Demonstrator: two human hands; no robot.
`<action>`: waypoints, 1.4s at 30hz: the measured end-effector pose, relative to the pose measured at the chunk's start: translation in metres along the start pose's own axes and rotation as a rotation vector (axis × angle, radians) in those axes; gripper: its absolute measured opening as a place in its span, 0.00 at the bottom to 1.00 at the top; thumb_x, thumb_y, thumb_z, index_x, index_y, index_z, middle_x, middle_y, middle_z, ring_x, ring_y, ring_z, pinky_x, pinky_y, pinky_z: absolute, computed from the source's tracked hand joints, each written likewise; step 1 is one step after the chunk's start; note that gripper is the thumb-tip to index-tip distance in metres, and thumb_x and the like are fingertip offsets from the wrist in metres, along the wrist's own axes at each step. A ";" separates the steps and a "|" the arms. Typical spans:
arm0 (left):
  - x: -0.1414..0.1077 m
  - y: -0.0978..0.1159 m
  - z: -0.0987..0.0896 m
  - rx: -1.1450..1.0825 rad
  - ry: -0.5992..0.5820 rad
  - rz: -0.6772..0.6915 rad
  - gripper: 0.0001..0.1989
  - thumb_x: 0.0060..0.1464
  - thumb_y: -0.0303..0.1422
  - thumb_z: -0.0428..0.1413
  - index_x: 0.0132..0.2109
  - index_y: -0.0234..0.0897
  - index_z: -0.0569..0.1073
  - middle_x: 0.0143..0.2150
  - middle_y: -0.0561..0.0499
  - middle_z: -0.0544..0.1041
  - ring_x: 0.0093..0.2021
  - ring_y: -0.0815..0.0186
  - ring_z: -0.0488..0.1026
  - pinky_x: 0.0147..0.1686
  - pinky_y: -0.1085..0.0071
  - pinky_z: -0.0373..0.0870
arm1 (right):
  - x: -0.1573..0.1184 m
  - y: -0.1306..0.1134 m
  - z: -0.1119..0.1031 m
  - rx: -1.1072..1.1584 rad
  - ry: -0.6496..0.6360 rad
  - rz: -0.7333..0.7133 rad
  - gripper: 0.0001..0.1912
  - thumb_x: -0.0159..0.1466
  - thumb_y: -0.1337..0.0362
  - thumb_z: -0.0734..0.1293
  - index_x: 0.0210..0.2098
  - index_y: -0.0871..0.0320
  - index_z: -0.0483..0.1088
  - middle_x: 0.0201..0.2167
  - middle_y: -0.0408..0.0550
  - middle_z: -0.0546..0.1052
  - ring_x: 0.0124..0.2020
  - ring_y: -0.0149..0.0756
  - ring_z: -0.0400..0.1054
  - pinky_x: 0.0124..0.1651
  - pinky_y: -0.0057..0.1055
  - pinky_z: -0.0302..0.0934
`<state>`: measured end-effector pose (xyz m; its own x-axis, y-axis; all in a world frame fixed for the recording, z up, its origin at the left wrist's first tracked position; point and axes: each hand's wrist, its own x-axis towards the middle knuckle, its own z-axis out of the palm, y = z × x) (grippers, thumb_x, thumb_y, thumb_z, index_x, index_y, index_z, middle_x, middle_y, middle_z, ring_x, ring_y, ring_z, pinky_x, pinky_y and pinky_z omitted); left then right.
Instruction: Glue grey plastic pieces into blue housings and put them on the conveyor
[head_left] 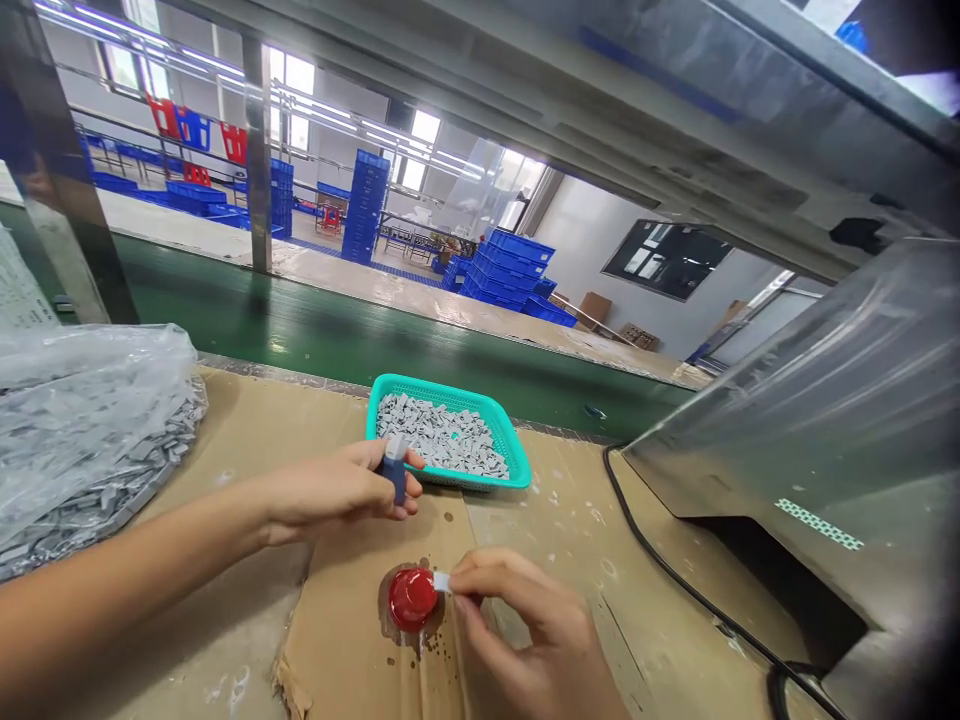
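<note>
My left hand [352,485] grips a small dark blue part [394,472] between thumb and fingers, with a pale grey piece [395,446] at its upper end. It is just in front of a turquoise basket [517,462] filled with small grey plastic pieces [442,432]. Between its thumb and forefinger my right hand [529,615] pinches a small light grey plastic piece [442,581]. That piece is at the right edge of a glossy red, rounded object [412,598]; I cannot tell whether they touch. A dark wet stain surrounds the red object on the cardboard.
A plastic bag [90,400] of many grey pieces lies at the left. Cardboard [360,660] covers the worktop. Behind runs a green conveyor belt [337,325]. A black cable [660,560] and a metal housing [840,420] are at the right; blue crates [510,265] stand beyond.
</note>
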<state>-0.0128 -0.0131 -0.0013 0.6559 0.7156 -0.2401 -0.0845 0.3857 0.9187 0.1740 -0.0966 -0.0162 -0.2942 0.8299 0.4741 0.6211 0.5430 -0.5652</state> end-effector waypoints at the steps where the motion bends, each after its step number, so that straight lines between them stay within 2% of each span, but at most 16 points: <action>1: 0.000 0.001 -0.001 -0.034 -0.001 -0.013 0.20 0.39 0.19 0.50 0.43 0.35 0.62 0.36 0.51 0.68 0.38 0.69 0.68 0.44 0.70 0.60 | -0.005 0.003 0.003 0.005 -0.003 0.012 0.09 0.53 0.77 0.61 0.29 0.60 0.70 0.26 0.48 0.72 0.29 0.30 0.68 0.31 0.24 0.64; 5: -0.001 0.004 0.002 -0.035 0.032 0.009 0.22 0.42 0.21 0.52 0.47 0.36 0.61 0.43 0.49 0.68 0.42 0.67 0.69 0.47 0.69 0.61 | -0.017 0.008 0.014 -0.014 -0.002 0.017 0.09 0.54 0.77 0.60 0.30 0.61 0.69 0.28 0.50 0.71 0.30 0.31 0.67 0.32 0.24 0.64; 8: -0.001 0.005 0.003 0.032 0.068 0.067 0.24 0.43 0.25 0.55 0.49 0.37 0.61 0.46 0.47 0.67 0.40 0.68 0.70 0.43 0.69 0.64 | -0.019 0.008 0.017 -0.042 0.002 -0.035 0.09 0.55 0.77 0.60 0.30 0.61 0.69 0.29 0.50 0.70 0.31 0.31 0.67 0.32 0.24 0.64; 10: -0.001 0.006 0.002 0.076 0.055 0.069 0.22 0.44 0.29 0.55 0.48 0.36 0.62 0.41 0.47 0.70 0.34 0.69 0.71 0.34 0.71 0.66 | -0.019 0.008 0.018 -0.068 0.008 -0.062 0.10 0.55 0.78 0.59 0.30 0.60 0.68 0.29 0.49 0.70 0.30 0.31 0.66 0.32 0.24 0.64; 12: 0.001 0.005 0.001 0.120 0.068 0.068 0.20 0.46 0.33 0.53 0.48 0.35 0.63 0.30 0.51 0.71 0.25 0.72 0.68 0.22 0.75 0.62 | -0.019 0.007 0.018 -0.085 0.010 -0.078 0.10 0.55 0.78 0.59 0.30 0.60 0.68 0.29 0.49 0.70 0.30 0.30 0.66 0.32 0.23 0.64; 13: 0.002 0.005 0.000 0.129 0.103 0.082 0.19 0.46 0.33 0.52 0.47 0.35 0.63 0.25 0.54 0.68 0.21 0.74 0.64 0.19 0.77 0.58 | -0.018 0.007 0.018 -0.088 0.008 -0.085 0.10 0.54 0.78 0.59 0.30 0.60 0.68 0.29 0.49 0.70 0.31 0.30 0.66 0.32 0.23 0.64; 15: 0.002 0.005 0.000 0.084 0.194 0.112 0.17 0.47 0.30 0.50 0.47 0.36 0.64 0.20 0.57 0.63 0.20 0.76 0.61 0.18 0.79 0.54 | -0.018 0.007 0.018 -0.090 0.002 -0.086 0.10 0.54 0.78 0.59 0.29 0.60 0.68 0.28 0.49 0.70 0.30 0.30 0.66 0.32 0.23 0.64; 17: 0.003 0.006 0.001 -0.052 0.219 0.104 0.18 0.46 0.26 0.48 0.47 0.35 0.62 0.22 0.56 0.64 0.22 0.74 0.63 0.20 0.79 0.58 | -0.018 0.007 0.017 -0.098 -0.004 -0.075 0.10 0.54 0.78 0.59 0.29 0.60 0.68 0.28 0.49 0.70 0.30 0.30 0.66 0.32 0.23 0.64; 21: 0.001 0.009 0.002 -0.280 0.122 0.019 0.24 0.39 0.17 0.44 0.48 0.30 0.61 0.28 0.50 0.67 0.29 0.71 0.68 0.34 0.74 0.67 | -0.017 0.007 0.017 -0.115 -0.003 -0.079 0.10 0.55 0.78 0.59 0.29 0.60 0.68 0.28 0.49 0.70 0.30 0.29 0.66 0.31 0.23 0.64; 24: 0.001 0.007 0.002 -0.286 0.093 0.025 0.23 0.40 0.16 0.47 0.47 0.31 0.62 0.34 0.48 0.69 0.36 0.71 0.69 0.44 0.72 0.64 | -0.017 0.006 0.017 -0.125 0.005 -0.087 0.10 0.55 0.78 0.59 0.29 0.60 0.68 0.28 0.48 0.70 0.30 0.30 0.66 0.32 0.23 0.64; 27: 0.002 0.004 0.000 -0.134 0.031 0.081 0.16 0.44 0.23 0.53 0.43 0.34 0.67 0.38 0.48 0.70 0.38 0.69 0.69 0.46 0.71 0.63 | -0.017 0.003 0.015 -0.130 -0.004 -0.069 0.10 0.55 0.77 0.59 0.29 0.59 0.68 0.28 0.49 0.71 0.29 0.30 0.67 0.31 0.24 0.64; 30: 0.003 0.003 -0.002 0.109 0.023 0.155 0.15 0.41 0.30 0.58 0.40 0.34 0.70 0.36 0.50 0.71 0.36 0.67 0.69 0.42 0.68 0.63 | -0.014 -0.002 0.010 -0.123 -0.008 -0.060 0.10 0.55 0.77 0.59 0.29 0.59 0.69 0.28 0.49 0.71 0.30 0.31 0.67 0.32 0.23 0.65; 34: 0.004 0.003 -0.002 0.253 0.102 0.191 0.13 0.39 0.29 0.58 0.36 0.34 0.72 0.30 0.52 0.72 0.35 0.67 0.68 0.39 0.70 0.62 | -0.006 -0.008 0.004 -0.111 0.028 -0.022 0.09 0.54 0.76 0.60 0.29 0.59 0.70 0.28 0.49 0.72 0.29 0.31 0.68 0.31 0.24 0.65; 38: 0.005 0.000 -0.003 0.071 0.052 0.139 0.10 0.42 0.25 0.54 0.36 0.34 0.73 0.25 0.54 0.71 0.27 0.75 0.66 0.30 0.78 0.62 | -0.001 -0.009 0.004 -0.084 0.031 -0.001 0.09 0.54 0.75 0.60 0.26 0.58 0.70 0.26 0.48 0.72 0.27 0.31 0.68 0.28 0.24 0.64; 42: 0.007 0.000 -0.002 -0.140 -0.004 0.047 0.10 0.44 0.23 0.53 0.37 0.33 0.71 0.33 0.52 0.72 0.18 0.83 0.60 0.17 0.84 0.55 | -0.001 -0.007 0.000 -0.076 -0.014 0.021 0.09 0.55 0.74 0.60 0.27 0.58 0.70 0.26 0.48 0.72 0.26 0.31 0.67 0.28 0.24 0.64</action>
<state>-0.0092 -0.0069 -0.0038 0.6521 0.7322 -0.1966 -0.2187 0.4299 0.8760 0.1698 -0.1010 -0.0130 -0.2907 0.8429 0.4528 0.6802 0.5149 -0.5217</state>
